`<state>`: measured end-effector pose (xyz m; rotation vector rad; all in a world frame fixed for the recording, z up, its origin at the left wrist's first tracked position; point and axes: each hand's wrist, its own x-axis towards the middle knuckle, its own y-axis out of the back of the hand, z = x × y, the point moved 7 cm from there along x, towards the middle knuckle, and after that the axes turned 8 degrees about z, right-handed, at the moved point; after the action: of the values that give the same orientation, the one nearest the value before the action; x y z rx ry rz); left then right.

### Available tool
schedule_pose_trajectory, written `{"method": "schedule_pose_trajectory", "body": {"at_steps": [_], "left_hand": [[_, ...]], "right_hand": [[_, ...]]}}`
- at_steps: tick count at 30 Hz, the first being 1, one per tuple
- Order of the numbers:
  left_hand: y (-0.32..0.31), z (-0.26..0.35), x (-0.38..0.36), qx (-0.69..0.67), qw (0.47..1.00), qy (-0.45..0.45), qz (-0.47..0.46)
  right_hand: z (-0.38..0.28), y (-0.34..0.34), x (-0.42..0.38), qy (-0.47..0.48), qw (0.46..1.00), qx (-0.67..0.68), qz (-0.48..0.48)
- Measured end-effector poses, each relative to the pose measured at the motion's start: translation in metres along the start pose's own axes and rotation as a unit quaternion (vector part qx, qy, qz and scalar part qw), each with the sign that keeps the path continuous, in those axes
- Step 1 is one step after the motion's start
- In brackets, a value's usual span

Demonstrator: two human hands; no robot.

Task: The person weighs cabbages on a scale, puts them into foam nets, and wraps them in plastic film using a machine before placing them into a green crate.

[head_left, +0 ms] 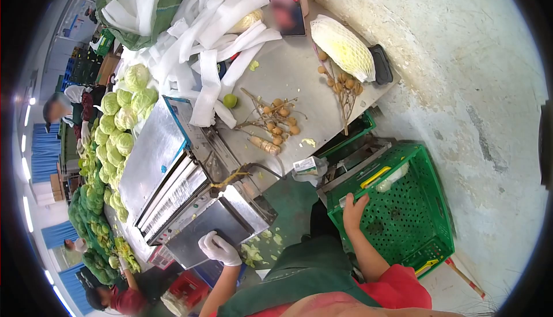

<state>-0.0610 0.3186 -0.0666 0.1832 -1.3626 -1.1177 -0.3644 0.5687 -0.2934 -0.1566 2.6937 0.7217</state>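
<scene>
My left hand, in a white glove, lies on the dark flat plate of a metal film-wrapping machine, its fingers loosely bent and slightly apart. My right hand is bare and over the near rim of a green perforated crate, with thumb and fingers apart. A small whitish piece shows beside its fingertips. A yellow handle is set in the crate's side just beyond that hand. Inside the crate, near the handle, lies a pale wrapped item.
Cabbages are heaped behind the machine. White foam strips cover the table's far part. Longan bunches, a green lime, a phone and a foam-netted vegetable lie on the metal table. Other people work at left.
</scene>
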Motion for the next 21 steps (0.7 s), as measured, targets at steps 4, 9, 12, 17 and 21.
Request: {"method": "schedule_pose_trajectory", "body": {"at_steps": [4, 9, 12, 17, 21], "left_hand": [[0.000, -0.003, -0.001, -0.008, 1.000, 0.010, 0.006], [0.000, -0.004, -0.002, -0.002, 1.000, 0.005, 0.011], [0.001, -0.004, -0.001, 0.000, 1.000, 0.005, 0.014], [0.002, 0.000, 0.001, 0.009, 1.000, -0.001, 0.018], [0.002, 0.000, 0.001, 0.010, 1.000, -0.007, 0.022]], "right_hand": [[-0.003, 0.001, -0.001, 0.011, 1.000, 0.003, -0.010], [-0.003, 0.001, 0.000, 0.016, 1.000, 0.006, -0.006], [-0.003, 0.001, 0.000, 0.025, 1.000, -0.004, -0.003], [0.002, 0.001, 0.003, 0.016, 1.000, -0.009, -0.008], [0.001, 0.002, 0.004, 0.023, 0.999, -0.032, -0.006]]}}
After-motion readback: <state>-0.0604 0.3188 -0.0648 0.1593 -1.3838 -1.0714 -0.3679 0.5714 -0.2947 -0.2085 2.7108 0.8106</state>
